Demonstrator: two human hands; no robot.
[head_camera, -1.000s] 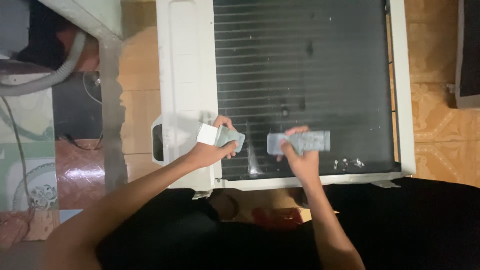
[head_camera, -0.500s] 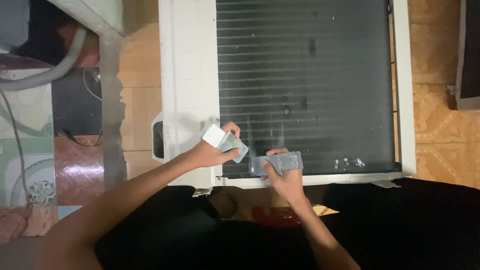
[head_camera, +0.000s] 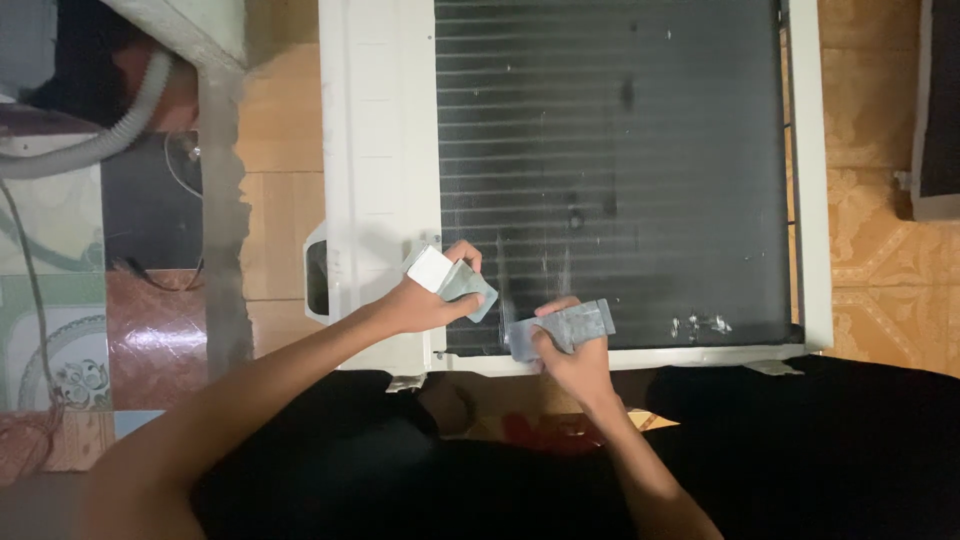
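Left hand (head_camera: 425, 300) fingers closed on grey pad (head_camera: 455, 280); right hand (head_camera: 570, 360) fingers pinch grey strip (head_camera: 562, 328) over finned coil (head_camera: 610, 170).

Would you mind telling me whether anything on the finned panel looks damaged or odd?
Yes: the dark finned panel shows pale scuffed patches near its lower right edge and dark blotches mid-panel, breaking the even rows. Both hands hold grey pads at its lower edge.
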